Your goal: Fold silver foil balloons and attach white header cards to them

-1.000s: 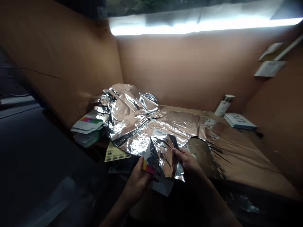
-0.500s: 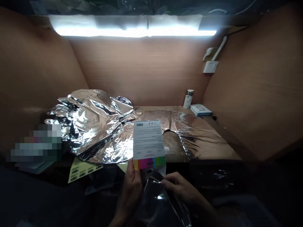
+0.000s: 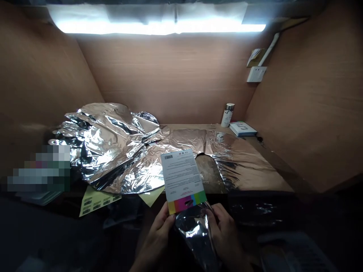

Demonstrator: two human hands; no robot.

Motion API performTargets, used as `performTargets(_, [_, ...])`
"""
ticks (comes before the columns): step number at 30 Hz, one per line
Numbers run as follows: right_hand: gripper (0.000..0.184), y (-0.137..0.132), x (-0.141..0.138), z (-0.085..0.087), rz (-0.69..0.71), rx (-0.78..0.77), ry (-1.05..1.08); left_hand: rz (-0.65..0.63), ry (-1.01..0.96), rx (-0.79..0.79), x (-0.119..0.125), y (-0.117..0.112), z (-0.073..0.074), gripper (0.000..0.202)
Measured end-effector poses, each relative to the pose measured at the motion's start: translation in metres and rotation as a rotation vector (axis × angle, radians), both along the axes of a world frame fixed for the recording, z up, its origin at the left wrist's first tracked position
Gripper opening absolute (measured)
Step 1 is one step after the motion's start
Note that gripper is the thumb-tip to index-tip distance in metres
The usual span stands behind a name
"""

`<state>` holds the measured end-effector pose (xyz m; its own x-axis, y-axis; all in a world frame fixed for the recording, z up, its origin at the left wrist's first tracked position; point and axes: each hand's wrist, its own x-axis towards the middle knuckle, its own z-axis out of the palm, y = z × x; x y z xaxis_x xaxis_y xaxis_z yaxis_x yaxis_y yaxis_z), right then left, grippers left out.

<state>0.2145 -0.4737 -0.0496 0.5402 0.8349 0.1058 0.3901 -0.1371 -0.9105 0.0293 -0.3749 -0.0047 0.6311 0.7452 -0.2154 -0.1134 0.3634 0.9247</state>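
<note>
The right hand, thumb and fingers pinched together, grips a silvery pouch; the left hand, likewise closed, holds the lower left corner of a printed card, whose striped end meets the pouch top between both hands. Beyond, yellow label sheets poke out beneath crinkled silver film on the table, and farther back a flask stands beside a flat white box

Looks forward and down from head height, near bare left hand and bare right hand, facing flat brown wooden panel.
</note>
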Motion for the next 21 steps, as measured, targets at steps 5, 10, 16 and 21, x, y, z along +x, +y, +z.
performTargets(5, [0.04,-0.005,-0.004,0.0,0.021,-0.055,0.012,-0.123,-0.149,-0.037,-0.004,0.002,0.002,0.053])
performTargets(10, [0.037,0.001,0.002,0.013,0.246,0.005,0.513,-0.103,-0.125,0.07,-0.005,0.004,-0.008,0.046])
performTargets(16, [0.045,0.012,0.0,0.031,0.349,0.118,0.687,-0.002,0.028,0.1,0.002,-0.001,-0.016,0.042])
performTargets(21, [0.046,0.012,-0.008,0.037,0.381,0.159,0.69,0.141,0.123,0.084,0.002,-0.003,-0.019,0.05])
